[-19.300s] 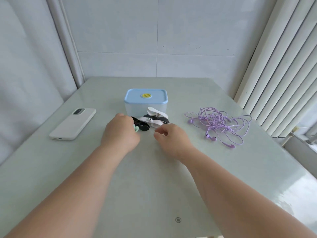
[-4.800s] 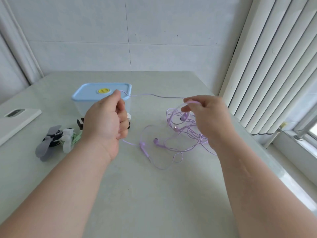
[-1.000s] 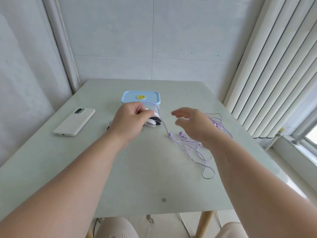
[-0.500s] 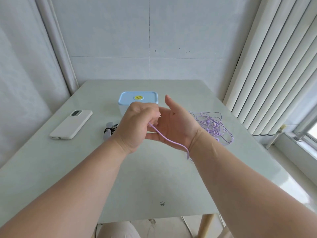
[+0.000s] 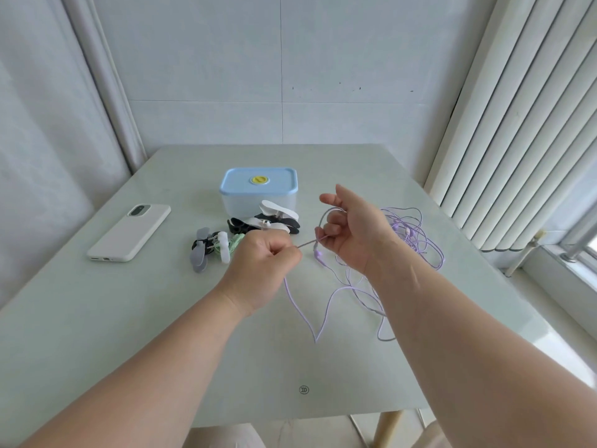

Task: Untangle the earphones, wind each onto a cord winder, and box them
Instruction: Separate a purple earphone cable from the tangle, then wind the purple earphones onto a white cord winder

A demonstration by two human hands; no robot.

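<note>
The left hand [image 5: 263, 265] was closed and pinched the purple cord [image 5: 303, 318]. The right hand [image 5: 353, 231], fingers half curled, held a loop of it. The other earphones [image 5: 416, 234] lay tangled near the table's [image 5: 145, 318] right edge. Winders [image 5: 248, 232] lay before the box [image 5: 258, 190], and a phone [image 5: 129, 232] lay near the left edge.

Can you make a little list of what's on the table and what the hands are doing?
Left hand: pinches the cord of the purple earphones
Right hand: holds the same cord, looped over its fingers
Rest of cord: loose tangle on the table
Box: blue lid on
Cord winders: lying in front of the box, none held
Phone: face down, left of the winders
</note>
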